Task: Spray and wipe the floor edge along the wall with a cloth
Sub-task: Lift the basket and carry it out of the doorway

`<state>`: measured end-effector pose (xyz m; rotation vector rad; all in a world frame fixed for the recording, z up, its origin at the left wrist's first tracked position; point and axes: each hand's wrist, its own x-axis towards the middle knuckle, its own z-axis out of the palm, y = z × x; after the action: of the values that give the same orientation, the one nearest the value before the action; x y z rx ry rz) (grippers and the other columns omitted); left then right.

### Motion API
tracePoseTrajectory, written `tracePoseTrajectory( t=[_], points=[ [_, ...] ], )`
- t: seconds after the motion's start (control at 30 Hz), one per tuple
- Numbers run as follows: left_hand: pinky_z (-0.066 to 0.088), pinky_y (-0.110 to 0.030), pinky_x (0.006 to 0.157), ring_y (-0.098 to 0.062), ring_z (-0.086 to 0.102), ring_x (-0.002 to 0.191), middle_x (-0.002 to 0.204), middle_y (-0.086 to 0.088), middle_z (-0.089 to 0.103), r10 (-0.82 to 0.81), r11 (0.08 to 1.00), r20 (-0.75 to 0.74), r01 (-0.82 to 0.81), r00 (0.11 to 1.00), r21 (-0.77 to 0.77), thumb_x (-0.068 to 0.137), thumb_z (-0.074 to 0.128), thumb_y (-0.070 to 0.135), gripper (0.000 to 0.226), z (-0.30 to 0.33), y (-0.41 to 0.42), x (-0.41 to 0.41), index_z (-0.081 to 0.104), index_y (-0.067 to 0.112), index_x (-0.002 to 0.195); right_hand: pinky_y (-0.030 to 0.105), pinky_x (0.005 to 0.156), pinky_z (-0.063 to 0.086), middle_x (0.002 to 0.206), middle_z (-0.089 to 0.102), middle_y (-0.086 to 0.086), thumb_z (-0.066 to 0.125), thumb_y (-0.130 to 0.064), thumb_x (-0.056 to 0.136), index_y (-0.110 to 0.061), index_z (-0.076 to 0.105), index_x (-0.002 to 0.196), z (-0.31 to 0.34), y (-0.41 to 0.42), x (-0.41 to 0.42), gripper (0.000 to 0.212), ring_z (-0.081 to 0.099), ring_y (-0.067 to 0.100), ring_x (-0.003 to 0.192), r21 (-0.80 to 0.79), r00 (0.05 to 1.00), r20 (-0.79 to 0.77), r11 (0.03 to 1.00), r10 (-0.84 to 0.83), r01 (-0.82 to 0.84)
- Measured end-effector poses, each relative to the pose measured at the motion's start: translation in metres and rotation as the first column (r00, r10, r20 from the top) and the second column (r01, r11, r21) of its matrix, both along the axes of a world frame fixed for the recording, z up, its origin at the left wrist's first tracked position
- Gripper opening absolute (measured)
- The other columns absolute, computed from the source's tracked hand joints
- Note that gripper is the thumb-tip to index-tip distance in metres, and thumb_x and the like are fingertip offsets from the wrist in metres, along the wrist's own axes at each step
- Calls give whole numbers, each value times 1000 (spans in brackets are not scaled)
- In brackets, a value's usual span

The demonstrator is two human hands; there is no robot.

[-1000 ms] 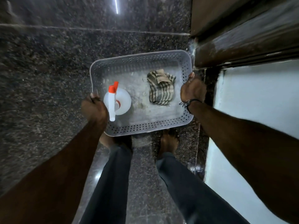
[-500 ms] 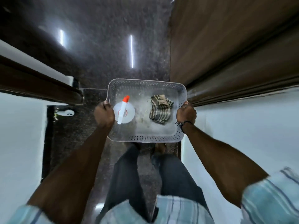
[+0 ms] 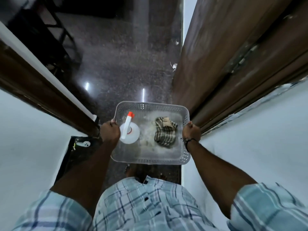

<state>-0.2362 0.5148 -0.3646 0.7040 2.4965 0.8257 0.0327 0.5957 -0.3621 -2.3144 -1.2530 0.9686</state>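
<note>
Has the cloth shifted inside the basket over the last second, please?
No. The cloth lies in the right half of the basket, right of the spray bottle, as before. The basket itself has been carried forward into a doorway.

Your left hand (image 3: 110, 131) covers the near-left rim of the basket (image 3: 150, 105), and its fingertips are hidden from you over the edge. Your right hand (image 3: 191, 130) hides the right rim the same way. The spray bottle (image 3: 129, 133) shows only its top, so its body stays out of your sight. The basket and your shirt (image 3: 143, 202) hide most of your feet. The floor (image 3: 126, 60) is smeared by motion blur. A small white thing (image 3: 85, 144) low on the left is too small to identify.
</note>
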Motion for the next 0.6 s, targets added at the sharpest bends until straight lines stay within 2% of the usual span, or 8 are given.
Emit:
tracePoseTrajectory(
  t=[0.13, 0.27, 0.47, 0.6],
  points=[
    [44, -47, 91, -48, 57, 105, 109, -35, 62, -29, 999, -2, 29, 1000, -25, 97, 41, 21, 39, 14, 0, 1, 66, -8, 105, 38, 79, 45, 113, 63, 31, 32, -30, 101, 8, 65, 108, 13, 2, 4, 51, 59, 43, 100, 11, 999, -32, 1000, 0, 0],
    [45, -48, 89, -48, 59, 101, 102, -36, 64, -64, 998, -26, 64, 998, 4, 96, 42, 21, 40, 18, 10, 4, 66, -12, 99, 37, 75, 43, 111, 64, 31, 33, -30, 100, 8, 65, 105, 13, 3, 14, 50, 58, 41, 93, -12, 997, -66, 999, -39, 39],
    [48, -47, 84, -46, 62, 96, 96, -33, 66, -127, 991, -17, 127, 992, 28, 95, 43, 26, 41, 18, 36, 10, 69, -6, 94, 40, 90, 46, 119, 62, 30, 33, -27, 101, 9, 63, 112, 15, 3, 28, 48, 57, 42, 109, -45, 992, -52, 992, -117, 114],
    [48, -48, 83, -47, 62, 96, 98, -34, 65, -254, 967, 29, 254, 967, 9, 96, 42, 27, 44, 18, 59, 12, 67, -9, 96, 43, 98, 43, 128, 57, 28, 34, -30, 100, 6, 59, 120, 11, -5, 32, 49, 54, 42, 117, -75, 968, -40, 967, -248, 245]
  ],
)
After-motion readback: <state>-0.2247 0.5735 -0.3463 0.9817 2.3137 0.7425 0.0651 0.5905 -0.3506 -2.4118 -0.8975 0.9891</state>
